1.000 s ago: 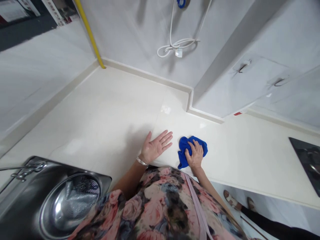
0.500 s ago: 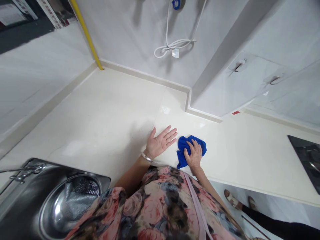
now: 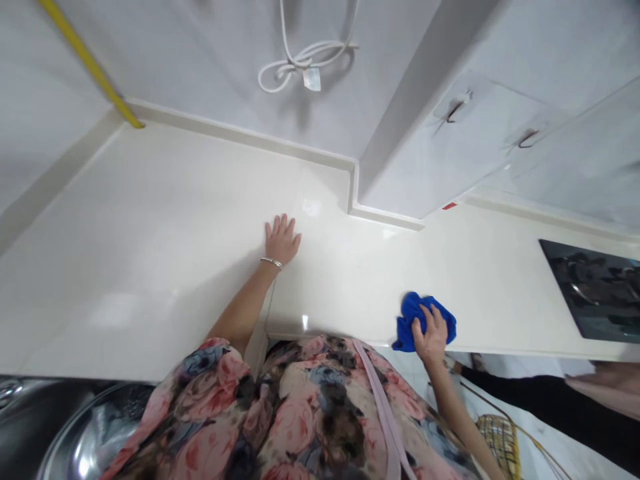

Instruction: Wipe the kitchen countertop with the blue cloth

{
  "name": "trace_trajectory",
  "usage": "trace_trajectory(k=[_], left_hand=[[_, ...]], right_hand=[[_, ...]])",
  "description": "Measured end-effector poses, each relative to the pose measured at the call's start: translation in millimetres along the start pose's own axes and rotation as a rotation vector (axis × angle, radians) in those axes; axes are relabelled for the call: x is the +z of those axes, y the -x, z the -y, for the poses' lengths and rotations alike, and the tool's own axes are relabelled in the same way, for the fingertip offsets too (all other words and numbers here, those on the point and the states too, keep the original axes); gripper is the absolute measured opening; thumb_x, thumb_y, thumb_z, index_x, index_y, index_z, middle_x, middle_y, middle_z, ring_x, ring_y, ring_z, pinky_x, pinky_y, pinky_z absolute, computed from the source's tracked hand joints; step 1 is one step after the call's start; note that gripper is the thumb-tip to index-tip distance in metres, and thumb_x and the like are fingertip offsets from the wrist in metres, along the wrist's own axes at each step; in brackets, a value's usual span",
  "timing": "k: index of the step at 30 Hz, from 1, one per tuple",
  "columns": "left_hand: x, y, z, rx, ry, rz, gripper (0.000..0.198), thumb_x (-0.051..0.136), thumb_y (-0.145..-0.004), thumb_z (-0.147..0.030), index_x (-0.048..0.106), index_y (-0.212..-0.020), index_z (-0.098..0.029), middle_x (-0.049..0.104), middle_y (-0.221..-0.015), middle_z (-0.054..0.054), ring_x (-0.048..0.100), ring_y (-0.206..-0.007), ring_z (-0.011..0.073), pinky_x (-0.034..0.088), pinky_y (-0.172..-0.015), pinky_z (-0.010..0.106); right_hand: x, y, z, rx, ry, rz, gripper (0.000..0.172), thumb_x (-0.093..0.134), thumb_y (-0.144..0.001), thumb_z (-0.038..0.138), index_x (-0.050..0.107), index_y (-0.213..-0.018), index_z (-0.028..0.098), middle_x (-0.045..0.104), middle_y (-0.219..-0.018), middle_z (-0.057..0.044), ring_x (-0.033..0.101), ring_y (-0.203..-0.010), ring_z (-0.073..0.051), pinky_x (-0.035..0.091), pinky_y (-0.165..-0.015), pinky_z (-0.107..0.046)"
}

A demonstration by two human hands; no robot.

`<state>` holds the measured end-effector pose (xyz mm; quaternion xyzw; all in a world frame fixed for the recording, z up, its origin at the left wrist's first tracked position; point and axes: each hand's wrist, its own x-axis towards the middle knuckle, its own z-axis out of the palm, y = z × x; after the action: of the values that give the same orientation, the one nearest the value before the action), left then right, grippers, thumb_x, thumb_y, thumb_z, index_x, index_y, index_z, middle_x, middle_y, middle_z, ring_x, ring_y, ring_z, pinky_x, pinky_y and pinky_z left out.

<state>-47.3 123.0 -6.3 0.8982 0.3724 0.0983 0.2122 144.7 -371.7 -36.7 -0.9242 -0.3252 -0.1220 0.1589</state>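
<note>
My right hand (image 3: 432, 339) rests on a crumpled blue cloth (image 3: 411, 309), fingers curved over it and pressing it to the white countertop (image 3: 345, 280) near its front edge. Farther left, my left hand (image 3: 281, 243) lies palm down on the countertop with its fingers spread. Nothing is in it, and a silver bracelet (image 3: 271, 262) circles the wrist.
A steel sink (image 3: 30, 427) with a metal bowl (image 3: 65, 440) is at lower left. The black gas stove (image 3: 595, 293) sits at right. A wall corner (image 3: 354, 190) juts out behind the counter. Another person's leg (image 3: 540, 393) and a yellow basket (image 3: 500, 433) show below right.
My right hand and the blue cloth have slid right, closer to the counter's front edge. My left hand has turned from palm up to palm down and moved back and left onto the countertop.
</note>
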Motion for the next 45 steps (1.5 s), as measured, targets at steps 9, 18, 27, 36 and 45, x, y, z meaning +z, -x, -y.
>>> trace_trajectory(k=[9,18,27,36,45], left_hand=[[5.3,-3,-4,-0.015,-0.032,0.012,0.071,0.029,-0.103,-0.044,0.033,-0.166,-0.012,0.018,-0.177,0.014,0.006,-0.165,0.0342,-0.002,-0.132,0.064],[3.2,-3,-7,-0.025,-0.021,0.002,0.069,0.035,-0.103,-0.041,0.034,-0.167,-0.015,0.018,-0.178,0.011,0.007,-0.165,0.0345,-0.005,-0.133,0.063],[2.8,-2,-7,-0.014,-0.052,-0.052,0.065,0.033,-0.105,-0.042,0.041,-0.163,-0.015,0.026,-0.175,0.014,0.016,-0.164,0.0336,0.005,-0.132,0.062],[1.9,-3,-7,-0.039,-0.042,-0.028,0.066,0.033,-0.104,-0.041,0.041,-0.163,-0.014,0.025,-0.176,0.013,0.016,-0.164,0.0329,0.005,-0.132,0.062],[2.6,-3,-6,-0.016,-0.034,-0.042,0.067,0.033,-0.104,-0.042,0.039,-0.164,-0.013,0.024,-0.176,0.015,0.013,-0.164,0.0345,0.003,-0.131,0.064]], right_hand=[[33,-60,10,0.445,0.194,-0.076,0.066,0.046,-0.089,0.050,0.062,-0.140,0.011,0.052,-0.149,-0.029,0.046,-0.139,-0.049,0.034,-0.112,-0.075],[108,-183,166,0.013,0.047,0.113,0.069,0.047,-0.093,0.044,0.050,-0.151,0.009,0.039,-0.163,-0.025,0.030,-0.153,-0.045,0.024,-0.122,-0.071],[108,-171,275,-0.501,-0.242,0.308,0.065,0.054,-0.087,0.034,0.055,-0.150,0.018,0.042,-0.167,-0.012,0.028,-0.158,-0.034,0.017,-0.130,-0.060],[46,-81,187,-0.812,-0.526,0.379,0.040,0.055,-0.089,0.027,0.072,-0.125,0.024,0.064,-0.148,-0.007,0.049,-0.149,-0.028,0.030,-0.129,-0.055],[-25,-19,6,-0.514,-0.206,0.271,0.052,0.053,-0.093,0.027,0.058,-0.145,0.024,0.052,-0.159,-0.013,0.045,-0.151,-0.037,0.039,-0.122,-0.066]])
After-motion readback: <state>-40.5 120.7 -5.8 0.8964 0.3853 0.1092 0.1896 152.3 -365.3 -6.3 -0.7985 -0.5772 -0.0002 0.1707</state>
